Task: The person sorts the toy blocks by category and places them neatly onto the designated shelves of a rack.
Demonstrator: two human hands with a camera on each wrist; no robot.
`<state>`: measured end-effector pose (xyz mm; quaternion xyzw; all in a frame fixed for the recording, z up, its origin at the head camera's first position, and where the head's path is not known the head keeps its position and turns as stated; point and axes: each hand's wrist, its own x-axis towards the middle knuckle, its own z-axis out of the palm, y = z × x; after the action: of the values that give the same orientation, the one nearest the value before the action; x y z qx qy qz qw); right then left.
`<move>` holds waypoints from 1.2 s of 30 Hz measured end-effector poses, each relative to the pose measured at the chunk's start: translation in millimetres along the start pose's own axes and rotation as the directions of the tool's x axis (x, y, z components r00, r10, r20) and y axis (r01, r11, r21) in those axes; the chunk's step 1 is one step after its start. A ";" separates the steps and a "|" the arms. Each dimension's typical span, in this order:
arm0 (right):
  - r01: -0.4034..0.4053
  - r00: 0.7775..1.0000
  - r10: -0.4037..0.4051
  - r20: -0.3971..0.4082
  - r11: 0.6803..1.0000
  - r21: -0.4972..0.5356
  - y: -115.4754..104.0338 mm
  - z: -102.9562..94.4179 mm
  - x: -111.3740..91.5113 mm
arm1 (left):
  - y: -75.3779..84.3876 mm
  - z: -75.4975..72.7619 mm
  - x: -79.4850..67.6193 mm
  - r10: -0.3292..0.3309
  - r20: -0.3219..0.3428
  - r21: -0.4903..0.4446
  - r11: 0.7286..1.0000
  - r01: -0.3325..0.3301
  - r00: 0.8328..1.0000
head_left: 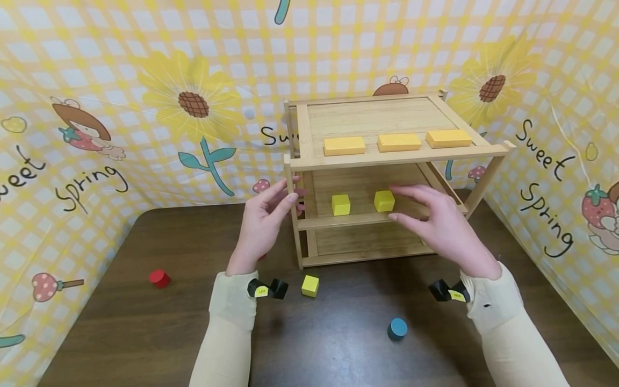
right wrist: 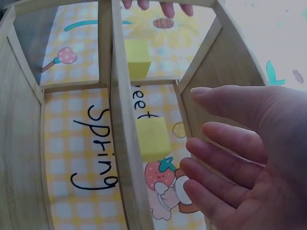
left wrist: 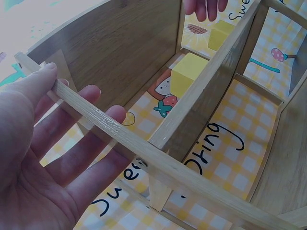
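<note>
A wooden three-tier shelf [head_left: 367,161] stands on the table. My left hand [head_left: 261,226] holds its left front post [left wrist: 105,122], thumb on the near side and fingers behind. Two yellow cubes sit on the middle tier: a left cube [head_left: 340,205] and a right cube [head_left: 384,201]. Just right of the right cube is my right hand [head_left: 440,220], thumb and fingers spread apart. In the right wrist view, a gap shows between those fingers [right wrist: 225,143] and the nearer cube [right wrist: 152,139]. Three yellow-orange rectangular blocks [head_left: 398,142] lie in a row along the top tier's front.
On the dark table [head_left: 203,333] in front of the shelf lie another yellow cube [head_left: 310,286] and a blue cylinder [head_left: 397,329]. A red cylinder [head_left: 159,278] stands to the left. Part of a red object shows beside my left wrist. Patterned cloth [head_left: 203,32] hangs around the table.
</note>
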<state>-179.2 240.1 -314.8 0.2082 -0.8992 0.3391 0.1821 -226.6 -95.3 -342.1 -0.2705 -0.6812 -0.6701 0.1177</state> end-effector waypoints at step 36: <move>0.228 0.967 -0.241 0.080 0.963 0.143 -42.6 44.5 -15.7 | 1.2 -0.3 0.2 0.007 0.004 -0.019 1.000 -0.007 1.000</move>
<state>-153.0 184.4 -330.6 0.3411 -0.8514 0.3635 0.1631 -226.2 -95.7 -340.9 -0.2755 -0.6740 -0.6755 0.1162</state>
